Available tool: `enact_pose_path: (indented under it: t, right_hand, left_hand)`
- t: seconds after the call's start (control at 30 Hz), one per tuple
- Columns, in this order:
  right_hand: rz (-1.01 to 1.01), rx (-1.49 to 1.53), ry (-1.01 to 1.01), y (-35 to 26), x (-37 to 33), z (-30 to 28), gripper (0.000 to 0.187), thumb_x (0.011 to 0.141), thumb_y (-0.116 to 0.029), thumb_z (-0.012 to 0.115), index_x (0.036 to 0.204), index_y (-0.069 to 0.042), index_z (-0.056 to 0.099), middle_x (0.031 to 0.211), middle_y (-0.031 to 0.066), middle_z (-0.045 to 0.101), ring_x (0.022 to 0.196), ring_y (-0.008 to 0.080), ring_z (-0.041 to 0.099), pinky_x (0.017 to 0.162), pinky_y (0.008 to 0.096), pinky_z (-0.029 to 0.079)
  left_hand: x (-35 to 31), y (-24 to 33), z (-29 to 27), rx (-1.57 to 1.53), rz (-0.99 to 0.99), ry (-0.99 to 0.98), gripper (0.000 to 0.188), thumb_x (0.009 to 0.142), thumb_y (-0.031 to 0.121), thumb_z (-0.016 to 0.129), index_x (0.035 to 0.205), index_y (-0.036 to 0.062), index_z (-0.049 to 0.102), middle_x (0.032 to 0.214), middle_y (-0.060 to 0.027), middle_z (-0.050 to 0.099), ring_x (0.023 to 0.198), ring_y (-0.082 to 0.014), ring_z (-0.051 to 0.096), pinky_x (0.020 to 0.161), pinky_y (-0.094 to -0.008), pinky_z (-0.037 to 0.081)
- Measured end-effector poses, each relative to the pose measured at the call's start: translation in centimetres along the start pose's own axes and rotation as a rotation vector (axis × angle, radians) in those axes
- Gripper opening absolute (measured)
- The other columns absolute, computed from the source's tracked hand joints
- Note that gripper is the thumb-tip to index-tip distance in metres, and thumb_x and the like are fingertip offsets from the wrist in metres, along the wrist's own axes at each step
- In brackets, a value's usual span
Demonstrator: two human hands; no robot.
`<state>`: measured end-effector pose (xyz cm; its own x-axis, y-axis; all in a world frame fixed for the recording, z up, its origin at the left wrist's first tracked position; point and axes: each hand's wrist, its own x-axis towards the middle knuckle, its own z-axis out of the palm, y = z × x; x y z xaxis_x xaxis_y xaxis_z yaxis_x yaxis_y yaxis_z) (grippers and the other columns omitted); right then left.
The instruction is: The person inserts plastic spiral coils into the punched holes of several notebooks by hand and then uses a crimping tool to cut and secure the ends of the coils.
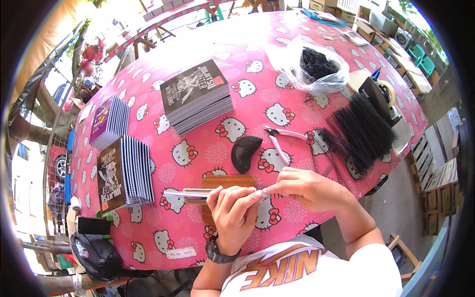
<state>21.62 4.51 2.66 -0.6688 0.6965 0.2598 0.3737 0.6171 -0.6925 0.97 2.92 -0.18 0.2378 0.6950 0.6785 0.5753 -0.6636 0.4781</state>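
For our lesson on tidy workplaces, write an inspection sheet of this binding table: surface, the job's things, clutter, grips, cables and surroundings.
Surface: round table under a pink cartoon-cat cloth, crowded.
Job's things: thin booklet held edge-up over a wooden board, black comb spine along its edge; loose black binding combs to the right.
Clutter: three stacks of booklets; pink-handled pliers; black dome-shaped piece; clear bag of black combs; tape dispenser.
Grips: left hand pinches the booklet; right hand presses fingertips on its edge.
Cables: nothing seen.
Surroundings: outdoors; cardboard boxes at right, black bag at lower left.
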Motion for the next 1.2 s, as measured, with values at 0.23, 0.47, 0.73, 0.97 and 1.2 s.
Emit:
enact_pose_path:
  t: [0.23, 0.47, 0.73, 0.97, 1.2]
  right_hand:
    - [0.090, -0.010, 0.154, -1.6, 0.9, 0.4, 0.039, 0.079, -0.006, 0.063, 0.117, -0.006, 0.055, 0.084, 0.0103, 0.056, 0.081, 0.0287, 0.059, 0.069, 0.0375, 0.050]
    - [0.148, 0.120, 0.036, 5.0, 3.8, -0.8, 0.034, 0.084, -0.005, 0.056, 0.118, -0.005, 0.053, 0.077, 0.0098, 0.066, 0.067, 0.0233, 0.065, 0.062, 0.0314, 0.052]
    - [0.184, -0.309, -0.261, 12.1, 11.0, 3.3, 0.054, 0.074, -0.025, 0.070, 0.121, -0.008, 0.052, 0.119, 0.0137, 0.050, 0.116, 0.0351, 0.040, 0.096, 0.0496, 0.037]
    - [-0.011, -0.137, 0.134, 14.5, 7.6, 4.4, 0.040, 0.065, -0.008, 0.071, 0.102, -0.012, 0.059, 0.094, 0.0053, 0.057, 0.102, 0.0287, 0.047, 0.088, 0.0444, 0.036]
    - [0.021, -0.365, 0.197, 14.1, 4.7, 6.4, 0.047, 0.065, -0.035, 0.074, 0.103, -0.014, 0.056, 0.128, 0.0135, 0.038, 0.123, 0.0396, 0.030, 0.100, 0.0524, 0.027]
  left_hand:
    - [0.4, 0.7, -0.5, -0.017, -0.055, -0.081, 0.022, 0.071, 0.011, 0.071, 0.092, 0.0156, 0.064, 0.087, 0.0028, 0.061, 0.080, -0.0141, 0.056, 0.086, -0.0357, 0.029]
    - [0.8, 0.9, -0.7, 0.064, 0.035, -0.236, 0.020, 0.069, 0.021, 0.071, 0.088, 0.0183, 0.066, 0.083, 0.0045, 0.061, 0.080, -0.0153, 0.056, 0.082, -0.0361, 0.029]
    - [1.2, 0.3, -1.0, 0.017, 0.059, -0.259, 0.012, 0.074, 0.021, 0.068, 0.085, 0.0180, 0.064, 0.079, 0.0051, 0.062, 0.080, -0.0136, 0.057, 0.079, -0.0333, 0.029]
    - [0.3, -0.2, -0.6, 0.100, 0.082, -0.256, 0.019, 0.080, 0.030, 0.065, 0.094, 0.0184, 0.061, 0.081, 0.0051, 0.062, 0.085, -0.0111, 0.057, 0.095, -0.0403, 0.017]
    - [0.6, 0.2, -0.7, 0.040, -0.035, -0.301, 0.013, 0.083, 0.027, 0.062, 0.092, 0.0181, 0.062, 0.086, 0.0052, 0.062, 0.086, -0.0113, 0.057, 0.089, -0.0370, 0.021]
